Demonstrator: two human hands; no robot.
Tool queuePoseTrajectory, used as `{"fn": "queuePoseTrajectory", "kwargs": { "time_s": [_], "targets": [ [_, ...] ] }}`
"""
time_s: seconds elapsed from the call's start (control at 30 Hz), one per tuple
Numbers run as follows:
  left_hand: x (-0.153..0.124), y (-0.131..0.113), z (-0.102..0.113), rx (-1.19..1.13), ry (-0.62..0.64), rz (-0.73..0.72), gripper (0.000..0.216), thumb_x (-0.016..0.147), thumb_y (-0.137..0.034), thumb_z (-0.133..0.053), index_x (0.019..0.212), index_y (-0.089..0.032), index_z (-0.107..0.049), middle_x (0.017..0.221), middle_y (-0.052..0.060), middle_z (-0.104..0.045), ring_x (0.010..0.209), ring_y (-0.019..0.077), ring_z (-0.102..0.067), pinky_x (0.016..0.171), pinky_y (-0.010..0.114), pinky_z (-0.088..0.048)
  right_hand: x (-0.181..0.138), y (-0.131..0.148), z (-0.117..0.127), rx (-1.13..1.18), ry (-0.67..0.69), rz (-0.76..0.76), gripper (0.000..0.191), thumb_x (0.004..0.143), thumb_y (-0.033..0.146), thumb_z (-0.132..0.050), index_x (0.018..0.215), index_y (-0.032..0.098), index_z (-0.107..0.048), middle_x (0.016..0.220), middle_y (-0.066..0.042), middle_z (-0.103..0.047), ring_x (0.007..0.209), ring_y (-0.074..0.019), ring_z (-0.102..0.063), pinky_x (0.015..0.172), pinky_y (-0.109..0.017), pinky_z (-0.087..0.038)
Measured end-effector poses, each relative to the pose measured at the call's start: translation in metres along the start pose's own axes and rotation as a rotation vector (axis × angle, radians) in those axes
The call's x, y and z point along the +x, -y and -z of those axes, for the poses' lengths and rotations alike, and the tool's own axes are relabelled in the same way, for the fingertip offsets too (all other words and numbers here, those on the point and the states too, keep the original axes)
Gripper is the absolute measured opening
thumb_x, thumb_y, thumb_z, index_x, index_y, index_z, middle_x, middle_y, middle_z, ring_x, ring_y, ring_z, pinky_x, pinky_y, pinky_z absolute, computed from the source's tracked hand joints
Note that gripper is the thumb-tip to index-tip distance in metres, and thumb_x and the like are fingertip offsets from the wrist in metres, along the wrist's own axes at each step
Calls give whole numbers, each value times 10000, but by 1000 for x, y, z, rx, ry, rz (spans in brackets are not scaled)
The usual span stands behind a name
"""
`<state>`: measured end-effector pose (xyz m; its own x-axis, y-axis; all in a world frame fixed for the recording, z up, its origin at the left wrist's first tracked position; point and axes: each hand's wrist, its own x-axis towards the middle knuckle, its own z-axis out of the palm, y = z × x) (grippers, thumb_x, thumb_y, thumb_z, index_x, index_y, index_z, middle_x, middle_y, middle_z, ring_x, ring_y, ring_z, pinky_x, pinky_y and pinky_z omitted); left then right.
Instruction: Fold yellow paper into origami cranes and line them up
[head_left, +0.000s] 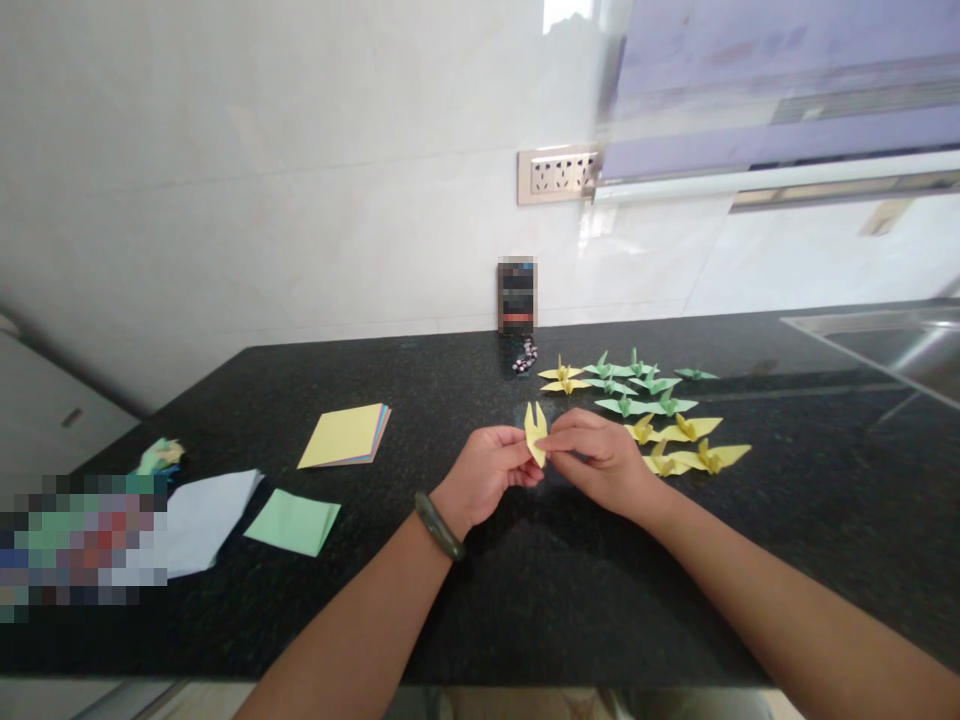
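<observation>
Between my hands is a small folded yellow paper, narrow, with two points sticking up and a slit between them. My left hand pinches it from the left, thumb on its face. From the right, my right hand grips its edge with thumb and forefinger. A dark green bangle circles my left wrist. Just beyond my right hand stand folded paper cranes: yellow cranes nearest, green cranes behind them, and two more yellow cranes at the back.
On the black countertop, left of my hands, lie a stack of coloured paper, yellow on top, and a folded green sheet. White paper and a blurred-out item lie farther left. A dark upright phone-like object leans on the wall. A sink is far right.
</observation>
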<state>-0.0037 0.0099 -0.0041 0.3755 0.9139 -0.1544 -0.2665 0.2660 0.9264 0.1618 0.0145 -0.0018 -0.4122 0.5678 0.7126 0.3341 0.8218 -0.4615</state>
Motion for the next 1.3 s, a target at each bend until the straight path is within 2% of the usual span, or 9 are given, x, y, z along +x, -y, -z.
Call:
{"fn": "queuePoseTrajectory", "kwargs": {
  "time_s": [0.17, 0.33, 0.4, 0.5, 0.57, 0.63, 0.87, 1.13, 1.3],
  "targets": [
    [-1, -3, 1, -96, 50, 9, 196, 655, -278, -650, 643, -88, -603, 557, 39, -599, 501, 101, -558, 519, 219, -445, 0, -1, 0, 43, -16, 13, 208, 751, 86, -518, 846, 204, -659, 754, -34, -579, 657, -113, -567, 568, -233, -453],
    [-1, -2, 0, 16, -30, -43, 267, 670, -358, -657, 674, -95, -605, 556, 26, -599, 501, 89, -552, 536, 219, -444, 0, 0, 1, 82, 16, -33, 228, 746, 74, -461, 797, 195, -647, 783, -41, -576, 698, -127, -560, 608, -257, -452],
    [0, 0, -1, 95, -93, -72, 256, 654, -347, -674, 671, -100, -610, 550, 19, -600, 497, 83, -546, 534, 212, -441, 0, 1, -1, 125, -5, -161, 169, 755, 102, -466, 757, 181, -616, 742, -32, -572, 676, -128, -555, 603, -261, -451],
    [0, 1, -5, 197, -158, -120, 244, 665, -341, -663, 666, -101, -619, 547, 21, -604, 503, 89, -551, 532, 214, -444, 0, 0, -7, 247, -42, -466, 51, 775, 221, -522, 768, 178, -549, 647, 5, -544, 578, -113, -530, 546, -250, -444],
    [-1, 0, -7, 246, -173, -139, 231, 679, -327, -650, 673, -97, -622, 543, 20, -602, 504, 88, -551, 535, 214, -451, 0, 0, -10, 345, -20, -601, 132, 769, 304, -554, 783, 177, -522, 617, 26, -520, 520, -97, -507, 495, -233, -428],
    [-2, -1, -9, 265, -184, -158, 218, 682, -312, -647, 687, -95, -622, 538, 15, -598, 502, 86, -549, 536, 213, -455, 0, 0, -12, 430, 3, -653, 187, 759, 350, -568, 769, 175, -504, 609, 38, -502, 483, -82, -492, 462, -219, -411],
    [0, 2, -9, 262, -212, -252, 169, 667, -268, -654, 708, -114, -598, 556, -4, -602, 500, 81, -547, 525, 205, -452, 0, 1, -14, 601, 39, -708, 245, 761, 402, -558, 774, 169, -483, 575, 45, -511, 452, -79, -494, 475, -229, -428],
    [-2, 3, -12, 318, -231, -298, 164, 698, -275, -621, 640, -127, -582, 515, -11, -584, 484, 82, -536, 513, 200, -436, -3, 5, -11, 216, 29, -595, 223, 820, 348, -480, 691, 168, -507, 505, 35, -481, 451, -90, -452, 457, -219, -358],
    [-4, 1, -16, 246, -221, -298, 172, 687, -289, -640, 664, -124, -600, 569, -6, -588, 530, 81, -529, 544, 207, -438, -4, 6, -12, 202, -26, -598, 244, 805, 358, -499, 650, 169, -507, 501, 34, -474, 445, -85, -431, 440, -211, -342]
  ]
}}
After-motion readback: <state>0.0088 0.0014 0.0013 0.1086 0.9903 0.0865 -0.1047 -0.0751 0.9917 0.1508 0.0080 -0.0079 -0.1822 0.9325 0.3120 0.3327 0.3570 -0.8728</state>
